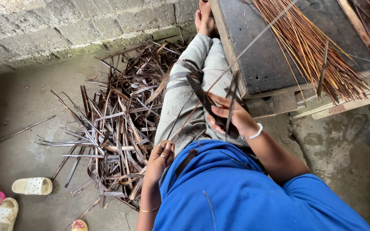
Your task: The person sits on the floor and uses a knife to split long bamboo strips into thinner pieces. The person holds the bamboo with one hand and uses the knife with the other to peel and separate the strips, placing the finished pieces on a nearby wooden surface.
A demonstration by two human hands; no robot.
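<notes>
Concrete floor (31,111) under block wall (65,25); left hand (161,156) pinches a leaf midrib (236,55), right hand (230,115) grips a knife (202,96).

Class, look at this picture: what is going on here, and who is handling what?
A person in a blue top sits on the floor. The left hand pinches one end of a thin leaf rib, while the right hand grips a dark knife against it. Stripped leaf scraps lie piled on the floor beside the leg. A bundle of cleaned sticks rests on a wooden platform. Sandals lie nearby.
</notes>
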